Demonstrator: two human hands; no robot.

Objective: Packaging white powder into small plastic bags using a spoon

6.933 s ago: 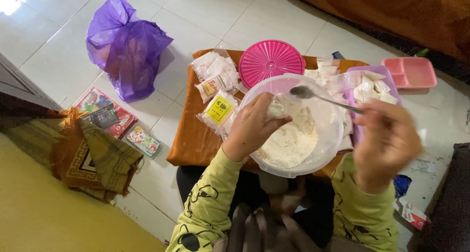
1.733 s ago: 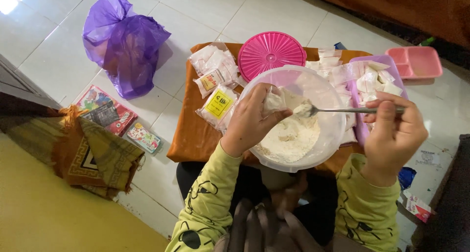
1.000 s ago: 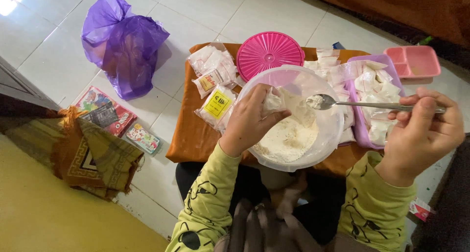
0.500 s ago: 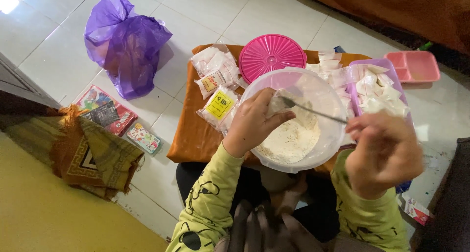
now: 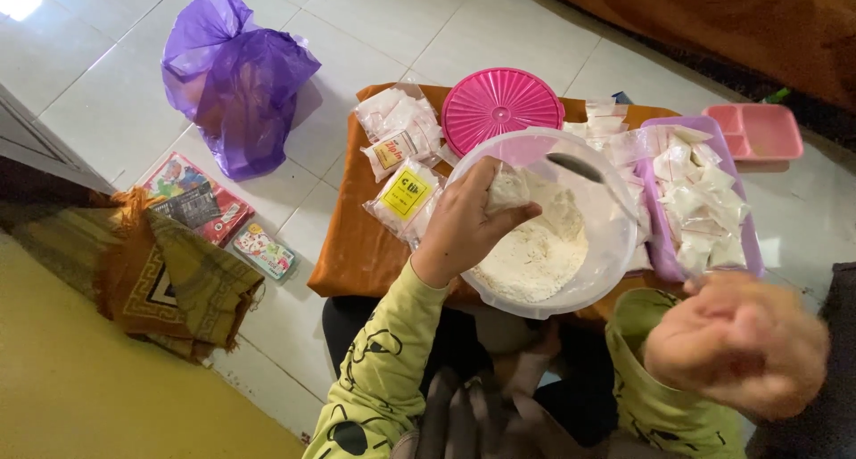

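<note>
The left hand point(image 5: 468, 223) pinches one small powder bag point(image 5: 510, 190) over one bowl point(image 5: 615, 245), while the blurred right hand point(image 5: 736, 343) closes on one spoon point(image 5: 584, 172).

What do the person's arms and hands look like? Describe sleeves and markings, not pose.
Both arms wear long yellow-green sleeves printed with black cartoon-like figures. The left hand and right hand are bare: no gloves show. The right hand is blurred, so finer details cannot be told.

A small clear bag point(image 5: 510, 190) of white powder sits upright over the half-full translucent bowl point(image 5: 615, 263).
</note>
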